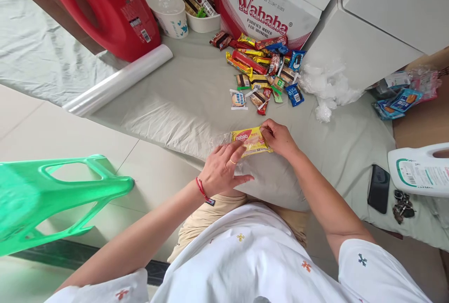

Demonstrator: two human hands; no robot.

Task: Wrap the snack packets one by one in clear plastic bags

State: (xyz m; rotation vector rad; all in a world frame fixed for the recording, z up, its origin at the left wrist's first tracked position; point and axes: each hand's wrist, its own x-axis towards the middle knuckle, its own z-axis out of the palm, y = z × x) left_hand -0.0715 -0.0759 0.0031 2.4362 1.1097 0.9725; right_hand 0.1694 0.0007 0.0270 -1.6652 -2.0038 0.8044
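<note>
A yellow Nabati wafer packet (249,140) lies on a piece of clear plastic film (220,140) at the front of the grey sheet. My left hand (224,168) rests on the packet's near left side, fingers stretched over it and the film. My right hand (278,137) pinches the packet's right end with bent fingers. A pile of several small snack packets (263,71) lies farther back, beyond both hands.
A roll of clear film (117,81), a red jug (105,6), a white cup (168,13) and a bowl of snacks (201,6) stand at the back left. A Wahaha box (263,13), crumpled plastic (326,85), a phone (379,188), keys (403,205), a white jug (421,169) and a green stool (52,195) are around.
</note>
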